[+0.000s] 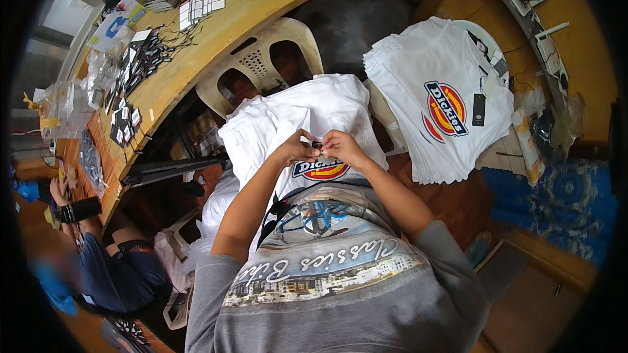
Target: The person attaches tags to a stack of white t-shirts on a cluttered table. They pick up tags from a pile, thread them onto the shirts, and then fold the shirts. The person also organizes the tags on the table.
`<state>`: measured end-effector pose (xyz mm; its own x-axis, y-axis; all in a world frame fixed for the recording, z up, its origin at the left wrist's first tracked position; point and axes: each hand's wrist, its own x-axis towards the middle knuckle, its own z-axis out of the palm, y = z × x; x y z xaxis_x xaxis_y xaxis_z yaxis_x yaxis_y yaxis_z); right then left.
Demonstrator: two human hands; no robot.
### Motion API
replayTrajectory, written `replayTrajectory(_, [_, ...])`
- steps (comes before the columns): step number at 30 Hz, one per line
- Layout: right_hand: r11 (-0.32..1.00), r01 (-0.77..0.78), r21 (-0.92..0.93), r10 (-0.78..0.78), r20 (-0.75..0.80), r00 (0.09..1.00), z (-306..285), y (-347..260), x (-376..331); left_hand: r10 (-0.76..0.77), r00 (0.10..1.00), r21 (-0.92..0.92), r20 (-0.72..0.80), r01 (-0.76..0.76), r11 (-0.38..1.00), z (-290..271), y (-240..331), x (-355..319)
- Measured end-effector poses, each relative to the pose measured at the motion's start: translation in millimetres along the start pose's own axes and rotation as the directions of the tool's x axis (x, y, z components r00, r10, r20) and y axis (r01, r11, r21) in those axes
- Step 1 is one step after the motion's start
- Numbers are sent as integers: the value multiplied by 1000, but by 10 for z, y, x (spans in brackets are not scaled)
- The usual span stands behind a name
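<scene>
My left hand point(297, 148) and my right hand point(341, 146) meet fingertip to fingertip over a white printed T-shirt point(307, 114) lying on a beige plastic chair point(261, 59). Both pinch a small dark item point(318, 146), too tiny to identify. The shirt has a round red, yellow and blue print, partly hidden by my hands. To the right a stack of the same white shirts point(432, 101) lies flat, the top one carrying a black hang tag point(479, 109).
A curved wooden table point(216, 33) runs along the far left, strewn with black and white tags and plastic bags. Another person point(98, 261) sits at the lower left. More white cloth point(219, 206) lies below the chair. A blue patterned mat point(562, 202) is at right.
</scene>
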<state>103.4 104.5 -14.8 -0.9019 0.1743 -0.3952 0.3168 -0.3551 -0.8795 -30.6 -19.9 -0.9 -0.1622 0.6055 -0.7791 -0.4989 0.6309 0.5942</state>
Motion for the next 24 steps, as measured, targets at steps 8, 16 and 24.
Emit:
replayTrajectory(8, [656,-489,-575,-116,-717,688,-1556,1294,-342,279,874,814,-397,195,547,-895,-1842,-259])
replayTrajectory(16, [481,-746,-461,313,-705,637,-1374,1586,-611,-14,936,566,-352,225,793,-949,-2936,-315])
replayTrajectory(24, [723,-662,197,589,-677,442,-1305,1687,-655,273,878,369,-393,-121,921,-722,-1403,-788])
